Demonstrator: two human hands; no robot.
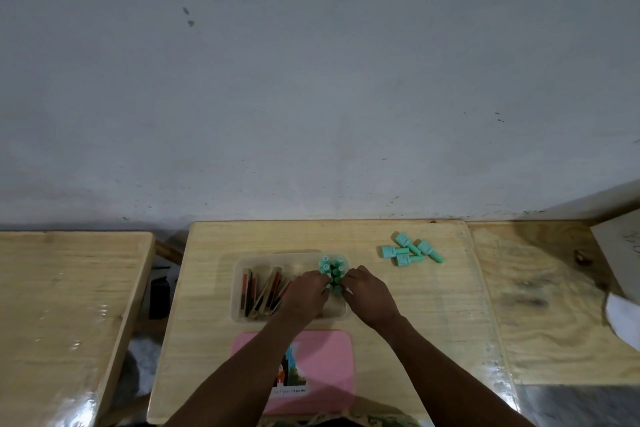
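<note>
A clear plastic box (239,308) sits mid-table, holding several slim red, black and gold sticks (263,291) on its left side. At its right end stands a tight cluster of small mint-green bottles (331,269). My left hand (306,295) and my right hand (369,291) meet over the box, fingers curled around the near bottles of that cluster from both sides. Several more mint-green bottles (410,250) lie loose on the table to the right of the box.
A pink lid (329,371) with a picture lies at the table's near edge, partly under my left forearm. A second wooden table (62,315) stands left across a gap, another surface (554,302) right. A white object (620,315) sits far right. A grey wall is behind.
</note>
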